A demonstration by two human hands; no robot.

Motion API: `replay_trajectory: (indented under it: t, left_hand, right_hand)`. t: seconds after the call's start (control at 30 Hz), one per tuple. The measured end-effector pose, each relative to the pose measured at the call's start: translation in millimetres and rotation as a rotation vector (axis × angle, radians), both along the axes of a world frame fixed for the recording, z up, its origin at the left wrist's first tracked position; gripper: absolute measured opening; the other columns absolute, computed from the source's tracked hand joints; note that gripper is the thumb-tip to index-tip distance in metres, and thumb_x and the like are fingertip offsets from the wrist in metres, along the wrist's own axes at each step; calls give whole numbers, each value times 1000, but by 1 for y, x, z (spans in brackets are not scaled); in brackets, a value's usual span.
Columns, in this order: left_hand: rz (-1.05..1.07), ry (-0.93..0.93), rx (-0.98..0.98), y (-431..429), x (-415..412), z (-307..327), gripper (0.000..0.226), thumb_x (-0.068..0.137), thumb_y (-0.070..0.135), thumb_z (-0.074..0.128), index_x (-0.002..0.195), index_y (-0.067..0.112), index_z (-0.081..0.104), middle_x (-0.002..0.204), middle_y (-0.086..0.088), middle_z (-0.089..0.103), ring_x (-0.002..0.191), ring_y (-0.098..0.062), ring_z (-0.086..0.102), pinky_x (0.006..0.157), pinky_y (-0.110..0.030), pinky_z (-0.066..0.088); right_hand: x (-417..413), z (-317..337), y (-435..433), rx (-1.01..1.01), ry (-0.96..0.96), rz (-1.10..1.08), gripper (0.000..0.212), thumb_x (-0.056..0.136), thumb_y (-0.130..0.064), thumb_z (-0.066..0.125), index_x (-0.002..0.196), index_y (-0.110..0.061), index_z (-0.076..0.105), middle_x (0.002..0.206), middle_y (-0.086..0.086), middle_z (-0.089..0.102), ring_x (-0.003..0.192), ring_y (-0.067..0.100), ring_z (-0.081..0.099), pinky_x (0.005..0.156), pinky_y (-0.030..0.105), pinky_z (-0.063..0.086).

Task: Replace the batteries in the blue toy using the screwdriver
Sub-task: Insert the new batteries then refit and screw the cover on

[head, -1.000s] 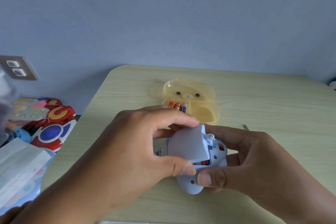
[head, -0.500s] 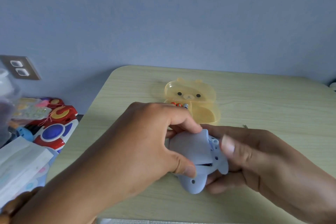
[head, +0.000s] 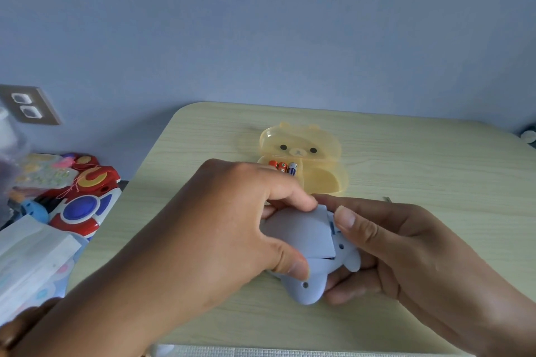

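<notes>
Nothing I could read.
The batteries (head: 282, 167) in the yellow bear-shaped case (head: 322, 153) carried print on their orange and blue-white labels, but it was too small and blurred for me to make out.

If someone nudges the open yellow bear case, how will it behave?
The yellow bear case looks thin, translucent plastic, so probably light and apt to slide on the smooth table. Its batteries, lying loose, may roll.

Left hand (head: 226, 229) pinches the battery cover (head: 301, 232) onto the blue toy (head: 307, 287), gap at its lower edge. Right hand (head: 406, 246) cradles the toy, thumb at the cover edge. Batteries (head: 282, 166) in the open yellow bear case (head: 316, 151) behind, on the tabletop (head: 420, 159).
</notes>
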State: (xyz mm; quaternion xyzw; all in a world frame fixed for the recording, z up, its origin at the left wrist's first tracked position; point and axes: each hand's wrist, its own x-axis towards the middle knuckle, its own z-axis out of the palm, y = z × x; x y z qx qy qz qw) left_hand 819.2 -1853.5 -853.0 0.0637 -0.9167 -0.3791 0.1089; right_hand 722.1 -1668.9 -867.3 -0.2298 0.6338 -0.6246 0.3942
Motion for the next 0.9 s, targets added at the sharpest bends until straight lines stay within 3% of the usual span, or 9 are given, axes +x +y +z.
replay_trajectory:
  t: [0.13, 0.23, 0.4, 0.5, 0.67, 0.73, 0.8, 0.9]
  left_hand:
    - [-26, 74, 39, -3, 4, -8, 69, 43, 37, 100, 102, 55, 69, 100, 36, 73, 88, 20, 67, 82, -11, 55]
    - [-63, 166, 10, -6, 7, -18, 52, 49, 44, 95, 99, 38, 80, 105, 26, 76, 98, 13, 69, 87, -19, 58]
    - [-104, 258, -66, -6, 6, -22, 47, 57, 50, 87, 98, 28, 83, 108, 19, 77, 102, 13, 68, 89, -14, 53]
    - [-158, 260, -110, -6, 5, -24, 46, 68, 53, 79, 104, 25, 82, 116, 16, 75, 110, 11, 65, 93, -15, 52]
    - [-194, 246, -67, -4, 6, -30, 51, 71, 58, 78, 111, 28, 75, 130, 22, 67, 119, 10, 61, 95, -14, 50]
    - [-187, 259, -43, -4, 6, -33, 49, 71, 57, 78, 111, 29, 76, 129, 24, 67, 119, 10, 61, 95, -12, 49]
    - [-176, 272, -37, -4, 6, -34, 49, 70, 57, 78, 110, 28, 77, 126, 24, 69, 117, 10, 62, 95, -11, 49]
    - [-159, 273, -21, -3, 7, -33, 50, 68, 56, 79, 111, 29, 78, 123, 25, 70, 116, 11, 63, 95, -11, 49]
  right_hand:
    - [-1, 0, 1, -22, -12, -14, 34, 80, -36, 60, 107, -26, 79, 90, 25, 77, 72, 35, 74, 65, 39, 63]
    - [-2, -1, 0, -34, -40, -42, 34, 80, -34, 60, 105, -21, 79, 87, 30, 75, 68, 38, 73, 61, 40, 62]
    - [-3, -1, 0, -21, -45, -69, 30, 76, -25, 64, 102, -18, 80, 81, 32, 74, 62, 37, 72, 57, 40, 63]
    - [-4, -1, 0, 1, -46, -99, 21, 85, -23, 71, 103, -18, 79, 82, 34, 73, 63, 38, 72, 57, 39, 63]
    - [1, 0, 4, 10, -58, -129, 22, 90, -29, 68, 107, -21, 78, 85, 31, 75, 69, 39, 74, 59, 38, 63]
    - [5, -1, 4, 44, 29, -143, 25, 90, -37, 68, 110, -26, 77, 80, 26, 76, 66, 37, 74, 58, 38, 61]
    - [8, -2, 7, 157, 235, -198, 34, 81, -56, 67, 109, -38, 76, 70, 15, 77, 57, 27, 73, 61, 34, 60]
    - [1, 4, 25, 332, 809, -470, 27, 75, -72, 64, 95, -55, 69, 75, -18, 75, 49, 3, 65, 55, 11, 49]
